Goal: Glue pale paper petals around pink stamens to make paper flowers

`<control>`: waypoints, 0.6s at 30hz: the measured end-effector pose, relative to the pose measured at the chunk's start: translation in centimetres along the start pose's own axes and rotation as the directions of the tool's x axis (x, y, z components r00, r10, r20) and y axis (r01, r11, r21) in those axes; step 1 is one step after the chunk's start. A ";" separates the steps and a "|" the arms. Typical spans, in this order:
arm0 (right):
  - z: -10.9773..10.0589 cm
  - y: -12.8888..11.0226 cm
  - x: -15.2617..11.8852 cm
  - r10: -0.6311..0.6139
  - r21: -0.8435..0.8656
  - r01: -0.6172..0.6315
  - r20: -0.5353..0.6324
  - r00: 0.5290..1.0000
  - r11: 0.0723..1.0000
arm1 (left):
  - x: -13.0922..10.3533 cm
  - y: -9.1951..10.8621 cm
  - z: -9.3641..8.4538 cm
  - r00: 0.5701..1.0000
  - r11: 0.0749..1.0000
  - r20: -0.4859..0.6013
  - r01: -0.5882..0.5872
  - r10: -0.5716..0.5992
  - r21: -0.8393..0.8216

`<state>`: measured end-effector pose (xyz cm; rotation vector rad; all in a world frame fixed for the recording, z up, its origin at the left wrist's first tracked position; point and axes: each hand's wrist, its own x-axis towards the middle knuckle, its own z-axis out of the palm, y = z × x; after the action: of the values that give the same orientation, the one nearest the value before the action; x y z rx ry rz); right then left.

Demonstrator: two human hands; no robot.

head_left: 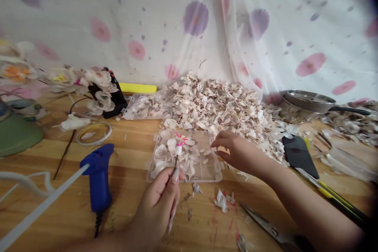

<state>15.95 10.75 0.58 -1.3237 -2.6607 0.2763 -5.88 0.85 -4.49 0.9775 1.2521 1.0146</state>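
Observation:
Near the bottom centre, my left hand (161, 199) pinches a thin dark stem (176, 161) topped by a white band and bright pink strands (180, 140). The stem's tip stands over a clear plastic box (218, 171) that holds loose pale petals (190, 159). At the box's right edge, my right hand (226, 147) hovers with bent, spread fingers and nothing visible in them. Behind the box rises a big heap of pale, dry petals (215, 102).
A blue glue gun (99, 181) and a tape ring (94, 134) are on the left, with finished flowers (100, 82) behind. Scissors (265, 224), a yellow-black cutter (333, 195), a dark flat object (299, 155) and a pan (308, 100) are on the right.

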 end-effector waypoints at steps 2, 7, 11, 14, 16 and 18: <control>0.2 0.3 0.1 0.014 -0.019 -0.014 0.009 1.000 1.000 | -0.1 0.1 0.0 1.000 1.000 0.011 0.020 -0.020 0.004; 1.1 -0.5 0.4 0.027 -0.046 -0.028 -0.014 1.000 0.999 | -0.3 -0.2 0.0 0.999 1.000 0.025 0.021 -0.021 0.006; 1.5 -1.1 0.4 0.053 -0.045 -0.054 -0.007 0.999 0.998 | -0.5 -0.3 0.0 0.999 1.000 0.035 0.010 -0.010 0.005; 1.8 -1.1 0.5 0.095 -0.029 -0.095 -0.004 0.995 0.995 | -0.5 -0.1 0.1 0.999 0.999 0.030 0.038 -0.038 -0.002; 2.0 -0.9 0.5 0.116 -0.011 -0.116 -0.012 0.993 0.993 | -0.5 0.1 0.2 0.999 0.999 0.025 0.043 -0.043 -0.006; 2.1 -0.8 0.6 0.125 0.006 -0.125 -0.022 0.992 0.992 | -0.4 0.1 0.1 0.999 0.999 0.024 0.040 -0.040 -0.007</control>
<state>14.54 10.58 -1.24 -1.4854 -2.5618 0.2804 -5.77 0.43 -4.31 0.9527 1.2426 0.9730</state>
